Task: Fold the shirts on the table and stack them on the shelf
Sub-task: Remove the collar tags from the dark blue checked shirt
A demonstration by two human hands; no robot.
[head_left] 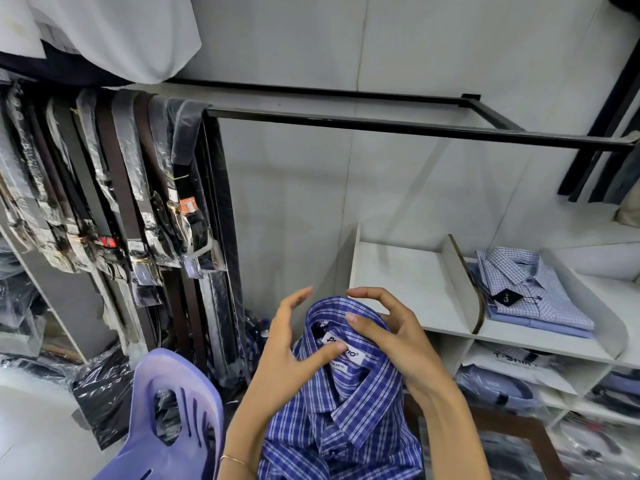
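A blue plaid shirt (pixel 349 403) with a white label inside its collar stands bunched up in front of me, low in the middle of the view. My left hand (pixel 294 351) is at the collar's left side with its thumb lying on the label and its fingers stretched up, clear of the cloth. My right hand (pixel 394 341) holds the collar's right side, thumb on the collar band and fingers arched over its back. Behind it, the white shelf (pixel 450 332) has one bare compartment and, to the right, a stack of folded checked shirts (pixel 533 292).
A purple plastic chair (pixel 173 410) is at the lower left. Wrapped belts (pixel 121 185) hang on a rack at left, below a black rail (pixel 381 128). Bagged shirts (pixel 502 389) fill the lower shelf. A brown wooden edge (pixel 519 420) shows at my right forearm.
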